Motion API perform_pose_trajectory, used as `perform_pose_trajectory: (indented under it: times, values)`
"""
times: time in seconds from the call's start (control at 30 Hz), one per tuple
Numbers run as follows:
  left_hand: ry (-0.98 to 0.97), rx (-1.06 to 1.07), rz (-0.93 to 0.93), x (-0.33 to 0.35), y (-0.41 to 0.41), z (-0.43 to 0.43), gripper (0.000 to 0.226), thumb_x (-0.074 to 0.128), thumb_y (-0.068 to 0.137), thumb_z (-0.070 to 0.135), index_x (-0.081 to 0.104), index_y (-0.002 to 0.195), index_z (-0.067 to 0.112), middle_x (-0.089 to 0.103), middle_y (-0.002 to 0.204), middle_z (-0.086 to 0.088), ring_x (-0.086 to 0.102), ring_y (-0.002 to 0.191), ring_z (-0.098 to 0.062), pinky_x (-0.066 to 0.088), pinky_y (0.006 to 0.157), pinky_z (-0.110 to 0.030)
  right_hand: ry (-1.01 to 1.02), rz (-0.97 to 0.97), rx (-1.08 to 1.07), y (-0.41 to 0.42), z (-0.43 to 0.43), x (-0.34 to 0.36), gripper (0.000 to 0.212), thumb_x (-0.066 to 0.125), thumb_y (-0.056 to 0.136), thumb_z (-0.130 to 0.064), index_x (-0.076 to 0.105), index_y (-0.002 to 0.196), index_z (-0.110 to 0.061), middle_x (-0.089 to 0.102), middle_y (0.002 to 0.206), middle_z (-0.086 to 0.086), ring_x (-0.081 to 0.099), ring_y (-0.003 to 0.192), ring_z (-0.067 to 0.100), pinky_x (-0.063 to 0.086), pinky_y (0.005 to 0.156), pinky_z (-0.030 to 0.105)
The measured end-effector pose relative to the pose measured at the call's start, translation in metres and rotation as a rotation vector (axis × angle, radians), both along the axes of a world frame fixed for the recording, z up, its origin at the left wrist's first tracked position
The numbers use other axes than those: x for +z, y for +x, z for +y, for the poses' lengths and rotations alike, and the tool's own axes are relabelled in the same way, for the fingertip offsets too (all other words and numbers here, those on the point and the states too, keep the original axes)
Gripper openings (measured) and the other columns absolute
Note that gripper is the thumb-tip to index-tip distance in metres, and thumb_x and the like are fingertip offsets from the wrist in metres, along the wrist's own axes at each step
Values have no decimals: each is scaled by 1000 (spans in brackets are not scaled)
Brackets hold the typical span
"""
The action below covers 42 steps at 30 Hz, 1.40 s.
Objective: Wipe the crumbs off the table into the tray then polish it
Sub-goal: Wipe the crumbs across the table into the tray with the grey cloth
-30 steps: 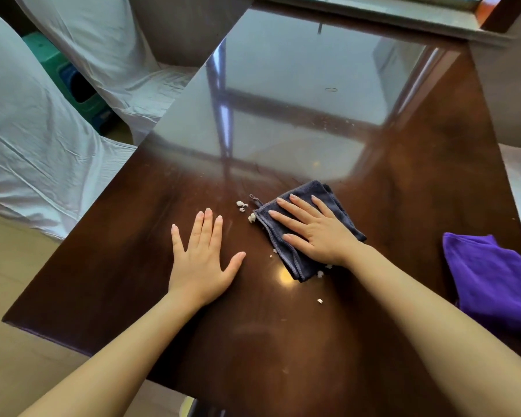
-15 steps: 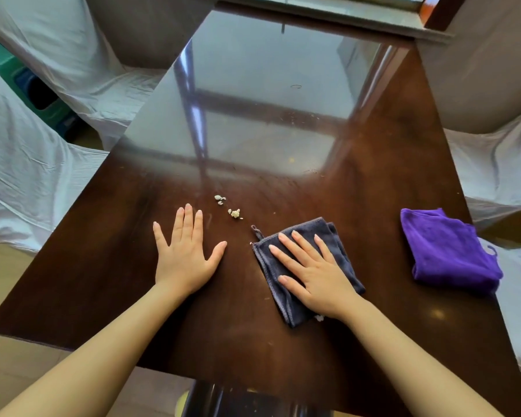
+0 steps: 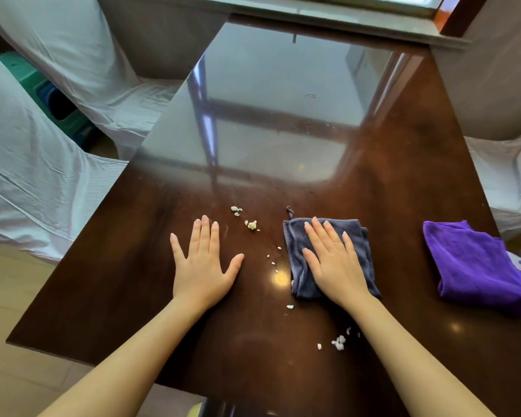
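Your right hand (image 3: 333,263) lies flat, fingers spread, pressing down on the grey cloth (image 3: 358,248), a folded, soft-piled square with a small hanging loop at its far left corner. Your left hand (image 3: 203,266) rests open, palm down, on the bare worktop (image 3: 118,281), gripping nothing. Pale crumbs (image 3: 251,225) sit just beyond and between your hands; finer specks lie beside the cloth's left edge, and another cluster of crumbs (image 3: 339,343) lies near your right forearm, close to the near edge. A folded purple cloth (image 3: 475,266) lies well apart to the right, near the worktop's right edge. The dark, glossy worktop stretches bare toward the far edge, reflecting a window. White-covered chairs (image 3: 36,164) stand along both sides. No writing is readable.
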State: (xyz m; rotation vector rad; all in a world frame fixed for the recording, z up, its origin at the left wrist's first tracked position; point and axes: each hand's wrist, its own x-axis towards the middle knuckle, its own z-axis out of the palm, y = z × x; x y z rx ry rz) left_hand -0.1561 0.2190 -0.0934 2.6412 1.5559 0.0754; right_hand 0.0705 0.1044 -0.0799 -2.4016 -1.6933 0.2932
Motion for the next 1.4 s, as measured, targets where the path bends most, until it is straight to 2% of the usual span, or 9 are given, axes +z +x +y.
perform_pose_trajectory:
  times: [0.13,0.3,0.47,0.57,0.67,0.9,1.07,1.2,1.4]
  values:
    - [-7,-1,-6,2,0,-1,86,6,81,68,6,146,13,1,157,-8,-8,143,-17,-7,113,-58,-30,15,-3,17,37,0,54,25,97,-41,6,146,-30,3,158,-8,-3,144,11,-9,113,36]
    - [-23,2,-8,7,0,-1,85,7,80,69,5,147,15,0,157,-6,-15,141,-16,-10,113,-56,-79,39,143,34,92,5,54,26,97,-39,5,146,-32,0,158,-10,-5,144,10,-12,112,36]
    - [-8,-2,-10,11,-8,-2,82,13,81,71,11,146,21,5,156,-4,-5,143,-21,-1,116,-52,-119,52,335,36,143,12,55,31,96,-33,6,145,-38,0,156,-16,-5,143,8,-10,115,41]
    - [-12,3,-27,11,-14,-7,77,18,82,70,18,145,25,14,155,-5,3,144,-22,3,117,-50,-109,17,417,26,160,12,52,25,97,-43,4,145,-39,-1,156,-16,-7,143,8,-8,117,42]
    - [-21,8,-37,10,-19,-8,76,16,82,72,15,145,31,10,156,-3,1,144,-20,2,117,-49,-84,-40,475,14,168,9,50,18,97,-47,4,144,-40,0,156,-15,-7,143,8,-8,117,42]
    - [-33,-23,-12,8,-52,-3,74,14,80,76,7,144,41,7,156,6,-3,144,-18,1,117,-50,-89,-49,655,-1,162,11,47,18,98,-43,4,143,-42,0,156,-18,-7,143,8,-13,114,37]
    - [-37,-32,-5,10,-53,-3,75,12,80,75,6,145,39,5,156,6,-4,144,-17,0,117,-50,-98,-60,774,-10,137,13,47,18,98,-43,0,141,-46,-4,151,-22,-9,143,7,-13,115,38]
    - [-26,-41,4,9,-54,-3,75,13,81,74,9,145,35,7,156,3,-2,144,-18,3,117,-51,-122,-50,831,-16,110,16,45,10,95,-48,-8,136,-50,-4,151,-22,-12,142,7,-13,116,40]
    - [-11,-49,17,5,-55,-2,76,10,81,74,8,145,35,8,156,2,0,145,-19,3,116,-52,-150,-30,860,-16,60,19,46,13,97,-47,-5,138,-51,-5,152,-23,-17,141,4,-18,114,37]
